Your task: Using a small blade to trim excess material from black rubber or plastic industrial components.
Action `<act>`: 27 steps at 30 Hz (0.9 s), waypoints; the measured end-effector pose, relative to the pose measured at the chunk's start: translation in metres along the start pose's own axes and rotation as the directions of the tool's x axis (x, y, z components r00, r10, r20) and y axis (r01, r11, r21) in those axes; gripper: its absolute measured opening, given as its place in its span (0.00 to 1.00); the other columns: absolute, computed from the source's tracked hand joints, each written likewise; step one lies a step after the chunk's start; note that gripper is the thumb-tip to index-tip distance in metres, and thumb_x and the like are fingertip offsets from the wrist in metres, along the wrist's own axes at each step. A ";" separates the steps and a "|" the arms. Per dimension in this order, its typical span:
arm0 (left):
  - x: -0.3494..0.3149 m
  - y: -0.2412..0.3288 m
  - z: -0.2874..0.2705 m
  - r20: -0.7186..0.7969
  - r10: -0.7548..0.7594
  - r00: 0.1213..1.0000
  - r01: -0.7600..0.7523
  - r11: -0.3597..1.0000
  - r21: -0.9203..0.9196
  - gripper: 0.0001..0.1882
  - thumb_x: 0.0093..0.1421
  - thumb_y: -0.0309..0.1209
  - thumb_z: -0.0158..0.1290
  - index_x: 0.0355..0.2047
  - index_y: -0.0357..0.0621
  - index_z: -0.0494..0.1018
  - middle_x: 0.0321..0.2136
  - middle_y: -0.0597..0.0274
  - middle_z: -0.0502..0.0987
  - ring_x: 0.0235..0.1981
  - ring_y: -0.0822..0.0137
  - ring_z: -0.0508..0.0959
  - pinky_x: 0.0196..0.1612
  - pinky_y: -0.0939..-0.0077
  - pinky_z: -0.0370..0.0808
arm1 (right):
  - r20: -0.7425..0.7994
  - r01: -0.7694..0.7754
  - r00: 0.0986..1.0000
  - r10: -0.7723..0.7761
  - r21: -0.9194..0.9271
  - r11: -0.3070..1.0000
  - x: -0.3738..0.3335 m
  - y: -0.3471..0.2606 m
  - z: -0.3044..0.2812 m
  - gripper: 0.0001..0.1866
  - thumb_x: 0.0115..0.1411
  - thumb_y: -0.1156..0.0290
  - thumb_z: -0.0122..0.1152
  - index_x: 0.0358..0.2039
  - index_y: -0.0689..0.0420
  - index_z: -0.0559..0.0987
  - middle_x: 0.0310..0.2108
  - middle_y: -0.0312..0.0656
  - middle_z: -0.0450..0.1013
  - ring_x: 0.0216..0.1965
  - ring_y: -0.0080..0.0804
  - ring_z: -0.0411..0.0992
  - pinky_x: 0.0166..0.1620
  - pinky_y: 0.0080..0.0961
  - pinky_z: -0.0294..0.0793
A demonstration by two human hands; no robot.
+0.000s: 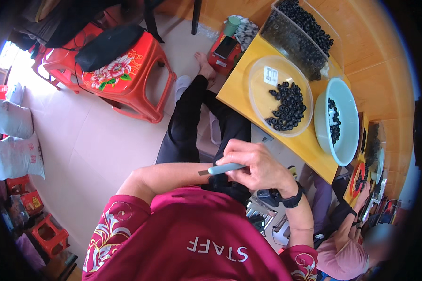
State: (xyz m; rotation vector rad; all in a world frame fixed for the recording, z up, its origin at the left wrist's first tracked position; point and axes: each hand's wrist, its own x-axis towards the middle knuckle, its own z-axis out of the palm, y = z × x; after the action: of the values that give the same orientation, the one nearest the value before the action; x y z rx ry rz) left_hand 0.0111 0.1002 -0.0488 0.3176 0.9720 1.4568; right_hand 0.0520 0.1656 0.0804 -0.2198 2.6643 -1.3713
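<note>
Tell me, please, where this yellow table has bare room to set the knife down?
A bare strip of the yellow table lies along its near edge, left of the clear bowl. Past that it is crowded: the clear bowl, the pale bowl and the clear bin sit close together.

Pale tile floor (94, 140). Red plastic stools (126, 77) on left. Yellow wooden table (239, 89) on right. Bright light (7, 54) from far left.

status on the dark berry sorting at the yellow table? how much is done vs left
Done: a modest pile of dark berries lies in the clear round dish, a few more in the pale bowl.
In hand: the right hand grips a blue-handled knife over the lap; no berry visible in it. The left hand is hidden behind it.
Left: the clear bin is mostly full, so most remains.
</note>
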 end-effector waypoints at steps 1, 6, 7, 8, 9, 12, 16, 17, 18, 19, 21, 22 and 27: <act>0.004 0.016 0.001 0.024 -0.041 0.999 0.042 0.999 -0.030 0.11 0.58 0.22 0.42 0.42 0.42 0.66 0.38 0.62 0.67 0.45 0.73 0.70 0.43 0.80 0.68 | 0.000 -0.022 1.000 0.022 -0.001 1.000 0.000 -0.002 -0.002 0.13 0.40 0.78 0.60 0.31 0.57 0.79 0.25 0.39 0.69 0.21 0.34 0.71 0.24 0.25 0.68; -0.016 0.065 0.018 0.164 -0.213 0.963 0.238 0.959 -0.152 0.11 0.59 0.22 0.42 0.43 0.41 0.66 0.39 0.62 0.68 0.44 0.72 0.70 0.43 0.80 0.68 | -0.185 -0.057 0.983 0.019 -0.206 0.977 -0.002 -0.010 0.000 0.16 0.40 0.79 0.60 0.34 0.55 0.78 0.29 0.38 0.67 0.22 0.33 0.70 0.25 0.24 0.69; -0.023 0.079 0.013 0.185 -0.239 0.953 0.271 0.946 -0.175 0.11 0.59 0.23 0.42 0.43 0.40 0.66 0.40 0.62 0.68 0.44 0.72 0.70 0.43 0.80 0.68 | -0.327 -0.032 0.944 -0.033 -0.191 0.981 -0.006 -0.007 0.000 0.14 0.42 0.80 0.61 0.33 0.57 0.78 0.29 0.39 0.68 0.23 0.32 0.69 0.27 0.24 0.69; -0.030 0.094 0.007 0.206 -0.264 0.942 0.304 0.932 -0.198 0.11 0.59 0.23 0.42 0.43 0.40 0.66 0.40 0.62 0.68 0.44 0.72 0.70 0.44 0.80 0.68 | -0.485 -0.035 0.872 -0.065 -0.195 0.980 -0.011 -0.005 -0.002 0.11 0.45 0.78 0.61 0.32 0.58 0.78 0.26 0.38 0.68 0.21 0.30 0.69 0.26 0.23 0.68; -0.034 0.103 0.011 0.241 -0.288 0.927 0.341 0.915 -0.216 0.11 0.59 0.23 0.42 0.43 0.40 0.66 0.40 0.62 0.68 0.44 0.72 0.70 0.44 0.80 0.68 | -0.631 -0.052 0.770 -0.091 -0.204 0.978 -0.019 -0.003 -0.004 0.07 0.48 0.76 0.61 0.30 0.59 0.78 0.24 0.37 0.68 0.20 0.28 0.69 0.24 0.22 0.68; 0.031 0.085 -0.004 0.410 -0.016 0.912 -0.171 0.894 0.414 0.09 0.58 0.33 0.51 0.32 0.39 0.73 0.27 0.67 0.74 0.27 0.77 0.73 0.29 0.83 0.73 | -0.752 -0.242 0.616 0.232 0.100 0.965 -0.050 0.007 0.007 0.04 0.50 0.77 0.60 0.29 0.60 0.78 0.19 0.35 0.69 0.21 0.20 0.69 0.24 0.16 0.64; 0.020 0.117 -0.005 0.287 0.015 0.958 -0.082 0.972 0.220 0.08 0.59 0.33 0.50 0.33 0.42 0.70 0.29 0.65 0.75 0.27 0.77 0.73 0.32 0.84 0.71 | -0.608 -0.213 0.610 0.507 0.491 0.845 -0.057 0.006 0.045 0.03 0.51 0.77 0.60 0.28 0.61 0.78 0.20 0.33 0.70 0.23 0.16 0.67 0.26 0.12 0.63; 0.021 0.119 -0.005 0.239 0.090 0.967 -0.117 0.988 0.101 0.08 0.59 0.34 0.50 0.33 0.43 0.70 0.29 0.65 0.75 0.27 0.77 0.73 0.32 0.85 0.70 | -0.595 -0.230 0.629 0.501 0.473 0.850 -0.057 0.012 0.058 0.04 0.50 0.77 0.61 0.29 0.61 0.78 0.21 0.34 0.71 0.23 0.15 0.66 0.26 0.12 0.64; 0.022 0.120 -0.005 0.182 0.153 0.971 -0.153 0.988 -0.014 0.08 0.59 0.35 0.51 0.33 0.44 0.70 0.29 0.65 0.75 0.27 0.77 0.73 0.33 0.85 0.70 | -0.631 -0.102 0.612 0.476 0.534 0.839 -0.051 0.014 0.072 0.10 0.49 0.76 0.62 0.34 0.61 0.77 0.23 0.34 0.71 0.24 0.14 0.66 0.27 0.13 0.64; 0.021 0.121 -0.006 0.183 0.157 0.971 -0.158 0.987 -0.008 0.08 0.59 0.35 0.51 0.33 0.44 0.70 0.29 0.65 0.75 0.27 0.77 0.73 0.33 0.85 0.70 | -0.581 -0.112 0.665 0.469 0.544 0.832 -0.047 0.012 0.075 0.21 0.48 0.75 0.65 0.44 0.59 0.73 0.25 0.34 0.71 0.24 0.14 0.65 0.27 0.11 0.64; 0.020 0.123 -0.009 0.040 0.198 0.979 -0.196 0.979 -0.045 0.08 0.59 0.35 0.51 0.32 0.44 0.70 0.29 0.65 0.74 0.27 0.77 0.73 0.33 0.85 0.70 | -0.565 -0.091 0.688 0.456 0.555 0.827 -0.034 0.002 0.078 0.29 0.47 0.73 0.68 0.50 0.58 0.67 0.28 0.34 0.71 0.23 0.13 0.64 0.26 0.09 0.63; 0.023 0.121 -0.013 0.018 0.215 0.976 -0.214 0.975 -0.054 0.08 0.59 0.36 0.51 0.32 0.45 0.69 0.28 0.66 0.74 0.27 0.77 0.73 0.33 0.85 0.70 | -0.560 -0.072 0.708 0.431 0.549 0.833 -0.030 0.005 0.083 0.31 0.47 0.71 0.69 0.51 0.58 0.66 0.29 0.35 0.71 0.23 0.13 0.64 0.26 0.08 0.63; 0.026 0.116 -0.021 -0.155 0.412 0.898 -0.345 0.877 0.335 0.08 0.56 0.32 0.54 0.29 0.42 0.70 0.26 0.63 0.74 0.25 0.72 0.73 0.30 0.79 0.70 | -0.560 -0.030 0.726 0.400 0.555 0.831 -0.010 0.007 0.094 0.29 0.49 0.71 0.68 0.50 0.59 0.65 0.33 0.37 0.70 0.28 0.15 0.66 0.29 0.13 0.67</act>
State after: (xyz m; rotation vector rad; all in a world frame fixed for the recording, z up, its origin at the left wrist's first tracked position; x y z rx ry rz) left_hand -0.0879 0.1342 0.0123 0.6069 1.3767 1.7283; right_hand 0.0793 0.0971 0.0215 0.7782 2.4839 -2.3284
